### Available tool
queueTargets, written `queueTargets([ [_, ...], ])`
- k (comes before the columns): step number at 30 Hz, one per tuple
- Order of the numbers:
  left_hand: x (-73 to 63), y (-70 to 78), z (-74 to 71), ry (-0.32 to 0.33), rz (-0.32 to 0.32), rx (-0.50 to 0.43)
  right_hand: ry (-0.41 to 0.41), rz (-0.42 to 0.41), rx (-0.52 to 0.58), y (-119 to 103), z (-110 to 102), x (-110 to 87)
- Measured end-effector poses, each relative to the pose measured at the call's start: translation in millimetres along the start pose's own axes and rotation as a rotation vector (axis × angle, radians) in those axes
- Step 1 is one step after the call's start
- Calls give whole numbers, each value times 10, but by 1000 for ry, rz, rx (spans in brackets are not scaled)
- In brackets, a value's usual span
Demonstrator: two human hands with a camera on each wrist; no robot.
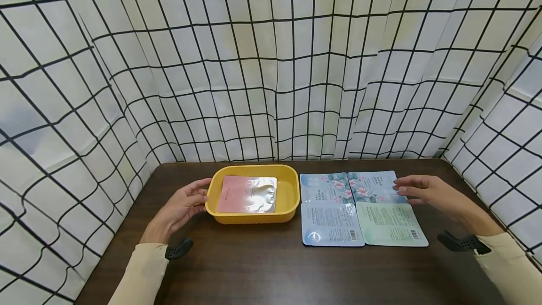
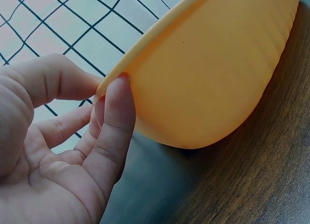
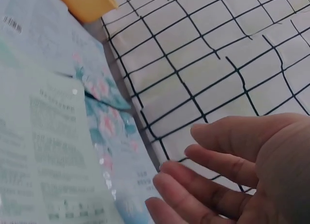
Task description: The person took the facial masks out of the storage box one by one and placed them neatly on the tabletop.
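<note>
At the left end of a yellow plastic tray (image 1: pixel 294 192), my left hand (image 1: pixel 182 204) pinches the rim between thumb and fingers; the left wrist view shows the rim (image 2: pixel 140 45) between them. A pink and silver foil packet (image 1: pixel 247 194) lies flat inside the tray. My right hand (image 1: pixel 434 194) has loosely bent fingers and holds nothing. Its fingertips are right at the outer edge of a blue floral packet (image 1: pixel 374 185). Beside that lies another floral packet (image 1: pixel 326 187), with a pale blue packet (image 1: pixel 330 222) and a pale green packet (image 1: pixel 391 222) in front, printed text up.
The tray and packets rest on a dark brown wooden table (image 1: pixel 262 267). White cloth with a black grid (image 1: pixel 271 69) rises behind the table and along both sides. Each wrist wears a black band (image 1: pixel 179 248).
</note>
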State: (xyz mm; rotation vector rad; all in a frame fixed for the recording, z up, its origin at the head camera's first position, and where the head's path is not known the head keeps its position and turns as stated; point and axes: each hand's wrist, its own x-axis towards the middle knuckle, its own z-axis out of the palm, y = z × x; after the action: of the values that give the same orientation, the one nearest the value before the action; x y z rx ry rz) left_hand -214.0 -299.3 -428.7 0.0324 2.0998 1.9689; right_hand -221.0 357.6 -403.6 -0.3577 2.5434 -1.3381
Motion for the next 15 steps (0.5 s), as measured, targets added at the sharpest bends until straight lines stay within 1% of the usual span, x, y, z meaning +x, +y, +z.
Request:
queueTargets([
  [6, 3, 13, 9, 1, -8, 0, -3, -23, 90, -155, 131, 126],
  [11, 5, 37, 15, 9, -11, 22, -21, -80, 158, -297, 217, 246],
  [15, 14, 50, 15, 18, -22, 37, -51, -101, 211, -413, 272, 322],
])
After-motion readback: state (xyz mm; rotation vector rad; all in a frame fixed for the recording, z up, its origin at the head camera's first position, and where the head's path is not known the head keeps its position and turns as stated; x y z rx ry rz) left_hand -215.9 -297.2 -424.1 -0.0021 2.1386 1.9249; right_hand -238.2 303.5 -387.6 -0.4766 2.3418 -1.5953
